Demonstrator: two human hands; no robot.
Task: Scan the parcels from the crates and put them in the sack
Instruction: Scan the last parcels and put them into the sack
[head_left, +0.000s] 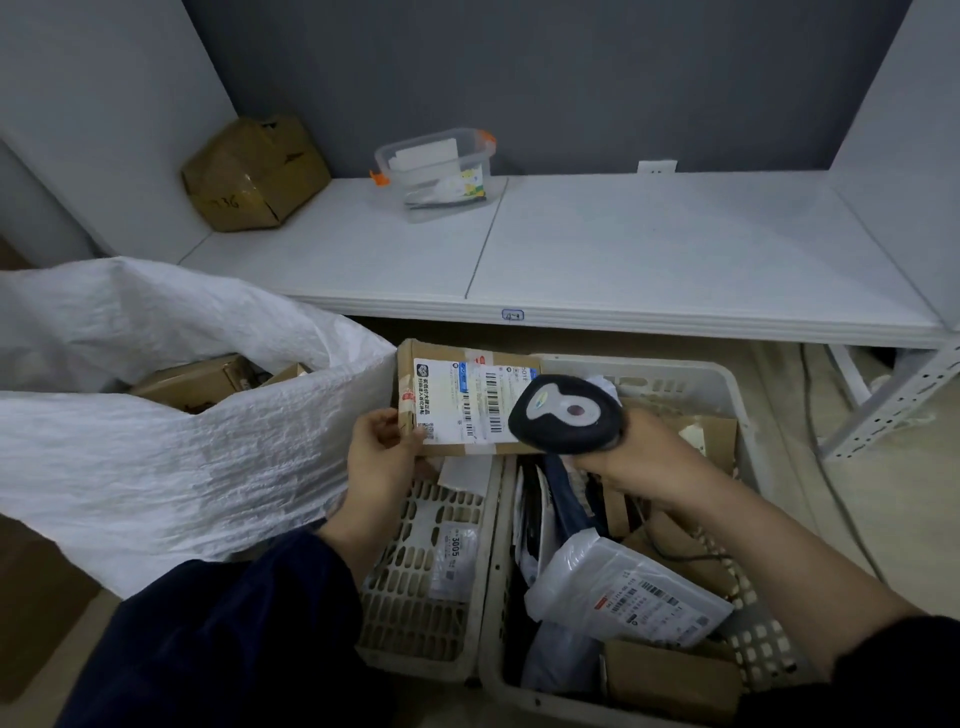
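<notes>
My left hand (379, 457) grips the left edge of a flat cardboard parcel (452, 400), label side up, above the crates. My right hand (644, 457) holds a black handheld scanner (566, 413) whose head sits over the parcel's right end, above the barcodes. The white woven sack (156, 457) stands open on the left with cardboard boxes (197, 382) inside. Two white perforated crates lie below: the left crate (410, 597) holds a labelled pouch, the right crate (727, 384) holds several bags and boxes, among them a white poly parcel (628, 592).
A low white shelf (623, 249) runs across the back, carrying a crumpled cardboard box (249, 174) and a clear plastic container (441, 171). A metal shelf leg (883, 405) and cables lie on the floor at right. My dark sleeves fill the bottom corners.
</notes>
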